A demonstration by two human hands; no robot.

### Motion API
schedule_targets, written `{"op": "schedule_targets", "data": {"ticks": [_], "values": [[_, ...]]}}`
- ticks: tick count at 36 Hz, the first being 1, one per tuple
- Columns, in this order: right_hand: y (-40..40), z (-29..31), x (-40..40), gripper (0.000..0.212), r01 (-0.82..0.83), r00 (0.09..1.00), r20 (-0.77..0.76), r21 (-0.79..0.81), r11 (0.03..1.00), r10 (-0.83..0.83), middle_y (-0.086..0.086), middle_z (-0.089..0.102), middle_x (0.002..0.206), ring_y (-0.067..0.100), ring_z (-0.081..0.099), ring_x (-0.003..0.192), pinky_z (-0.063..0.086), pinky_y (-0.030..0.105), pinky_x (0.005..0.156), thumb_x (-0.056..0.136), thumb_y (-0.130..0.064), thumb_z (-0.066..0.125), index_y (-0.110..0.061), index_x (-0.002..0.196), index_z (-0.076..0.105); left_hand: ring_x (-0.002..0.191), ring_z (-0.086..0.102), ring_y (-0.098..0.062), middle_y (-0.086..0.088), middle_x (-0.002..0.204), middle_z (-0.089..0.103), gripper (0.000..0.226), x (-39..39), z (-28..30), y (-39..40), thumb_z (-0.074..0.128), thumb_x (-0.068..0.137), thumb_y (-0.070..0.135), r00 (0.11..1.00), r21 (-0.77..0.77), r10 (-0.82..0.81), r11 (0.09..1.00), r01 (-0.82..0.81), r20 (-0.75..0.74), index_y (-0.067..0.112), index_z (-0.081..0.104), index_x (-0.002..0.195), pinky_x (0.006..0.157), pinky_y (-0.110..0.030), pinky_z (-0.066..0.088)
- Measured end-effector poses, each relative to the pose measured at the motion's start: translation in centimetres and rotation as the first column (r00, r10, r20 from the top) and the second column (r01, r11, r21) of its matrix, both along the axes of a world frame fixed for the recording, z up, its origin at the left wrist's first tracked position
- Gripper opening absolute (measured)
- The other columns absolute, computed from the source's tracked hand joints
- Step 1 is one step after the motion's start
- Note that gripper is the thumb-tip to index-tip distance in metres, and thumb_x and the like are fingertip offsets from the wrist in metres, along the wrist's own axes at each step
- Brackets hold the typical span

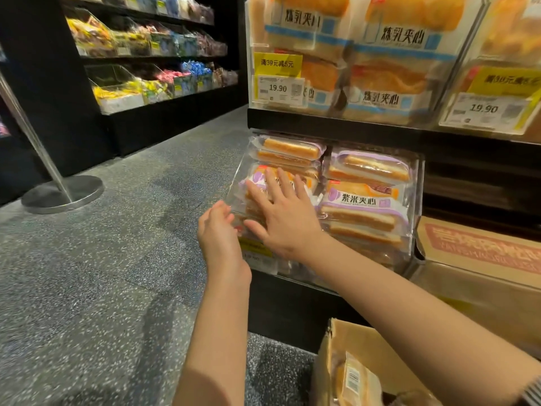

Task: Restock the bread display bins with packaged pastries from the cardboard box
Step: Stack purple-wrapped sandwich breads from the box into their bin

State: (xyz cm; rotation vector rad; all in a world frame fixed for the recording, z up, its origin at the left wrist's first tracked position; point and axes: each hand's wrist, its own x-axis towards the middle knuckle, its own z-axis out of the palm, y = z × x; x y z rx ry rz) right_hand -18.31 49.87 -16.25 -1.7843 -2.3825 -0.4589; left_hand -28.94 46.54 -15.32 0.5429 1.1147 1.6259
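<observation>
A: In the lower clear display bin (417,200), what are you handling?

B: Item one: a packaged pastry (257,183) with purple trim, lying at the left front of the bin. Your right hand (285,215) is pressing on it with fingers spread flat, holding nothing. Your left hand (218,230) is curling round the bin's left front corner, its fingers touching the clear plastic edge just beside the packet; whether it is truly gripping, you cannot tell.

A: And beside it?

B: Item two: a second stack of purple-trimmed pastries (366,206), sitting in the right half of the same bin, label facing up. More packets are lying behind both stacks.

A: Where is your supply sitting?

B: Item three: the cardboard box (348,344), open, standing on the floor at lower right under your right forearm. One packet with a barcode (355,382) is showing inside it.

A: Surroundings?

B: Item four: the upper bin (336,63), holding blue-trimmed pastries behind a yellow promotion tag (277,64) and a price label (278,88) reading 19.90. Item five: a printed carton (480,247) resting to the right of the lower bin. Item six: a metal stanchion base (63,194) standing on the speckled floor (117,273), well apart to the left, near dark shelves of sweets (152,65).
</observation>
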Motion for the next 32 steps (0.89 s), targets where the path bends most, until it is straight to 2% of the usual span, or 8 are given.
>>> {"op": "schedule_targets", "data": {"ticks": [8,10,13,19,21,23,27,32], "values": [[0.0,0.0,0.0,0.088,-0.007,1.0,0.001,-0.084,0.996,0.007,0.017,-0.012,0.159,0.038,-0.014,0.146,-0.005,0.055,0.117,0.089,-0.071,0.031,-0.027,0.152,-0.012,0.109,0.056,-0.014,-0.003,0.114,0.058,0.032,0.3,0.7,-1.0,0.037,0.1,0.015,1.0,-0.011,-0.027,1.0,0.027,-0.007,0.009,0.054,0.125,0.091,-0.027,0.042],[-0.3,0.9,0.4,0.094,-0.05,0.996,-0.079,-0.114,0.992,0.041,0.016,-0.014,0.159,0.035,-0.015,0.146,-0.007,0.053,0.118,0.089,-0.066,0.04,-0.024,0.151,-0.018,0.105,0.058,-0.014,-0.004,0.114,0.059,0.031,0.4,0.9,-1.5,0.038,0.099,0.014,0.998,-0.003,-0.054,0.999,0.054,-0.015,0.008,0.054,0.125,0.092,-0.028,0.043],[-1.5,2.4,1.4,0.096,-0.177,0.978,-0.105,0.015,0.984,0.178,0.015,-0.007,0.16,0.027,-0.009,0.148,-0.005,0.045,0.12,0.09,-0.051,0.05,-0.007,0.152,-0.008,0.093,0.061,-0.011,-0.004,0.111,0.061,0.026,0.5,1.1,-2.0,0.04,0.099,0.015,0.992,0.006,-0.097,0.995,0.098,-0.08,0.011,0.056,0.119,0.093,-0.031,0.045],[-6.7,4.0,3.3,0.075,-0.193,0.966,-0.143,0.153,0.969,0.215,0.009,0.012,0.161,0.018,0.006,0.149,-0.011,0.027,0.117,0.094,-0.024,0.054,-0.009,0.153,0.011,0.084,0.061,-0.013,-0.004,0.098,0.062,0.01,1.1,0.9,-2.5,0.047,0.097,0.013,0.906,0.022,-0.25,0.962,0.274,-0.341,0.015,0.057,0.095,0.067,-0.017,0.047],[-9.0,3.7,4.5,0.068,-0.183,0.961,-0.185,0.122,0.975,0.204,0.007,0.025,0.158,0.017,0.016,0.147,-0.013,0.022,0.114,0.093,-0.018,0.054,-0.011,0.152,0.02,0.08,0.06,-0.015,-0.006,0.092,0.061,0.01,1.8,0.5,-2.8,0.047,0.096,0.01,0.823,0.017,-0.312,0.932,0.363,-0.475,0.011,0.057,0.096,0.051,-0.006,0.042],[-11.0,3.3,5.9,0.062,-0.201,0.951,-0.221,0.095,0.975,0.218,0.006,0.042,0.148,0.017,0.031,0.141,-0.011,0.022,0.113,0.089,-0.012,0.058,-0.011,0.147,0.034,0.069,0.058,-0.01,-0.001,0.083,0.059,0.011,2.5,-0.2,-3.1,0.047,0.096,0.01,0.699,-0.027,-0.375,0.89,0.455,-0.608,0.01,0.058,0.094,0.047,-0.006,0.039],[-14.9,2.2,9.1,0.051,-0.166,0.949,-0.269,0.028,0.986,0.167,0.004,0.057,0.133,0.018,0.046,0.129,0.011,0.026,0.115,0.088,-0.011,0.058,-0.014,0.137,0.049,0.076,0.065,-0.011,0.003,0.089,0.065,0.014,4.0,-1.7,-4.2,0.048,0.096,0.018,0.332,-0.219,-0.539,0.72,0.658,-0.775,0.022,0.061,0.095,0.066,-0.024,0.045],[-19.5,0.5,12.2,0.037,-0.05,0.948,-0.319,-0.093,0.994,0.018,-0.003,0.066,0.114,0.015,0.056,0.109,0.034,0.025,0.102,0.092,-0.017,0.055,-0.021,0.13,0.055,0.086,0.068,-0.011,0.003,0.103,0.064,0.014,6.9,-2.5,-6.5,0.049,0.096,0.022,-0.061,-0.443,-0.61,0.499,0.745,-0.79,0.025,0.061,0.103,0.085,-0.03,0.051]]}}
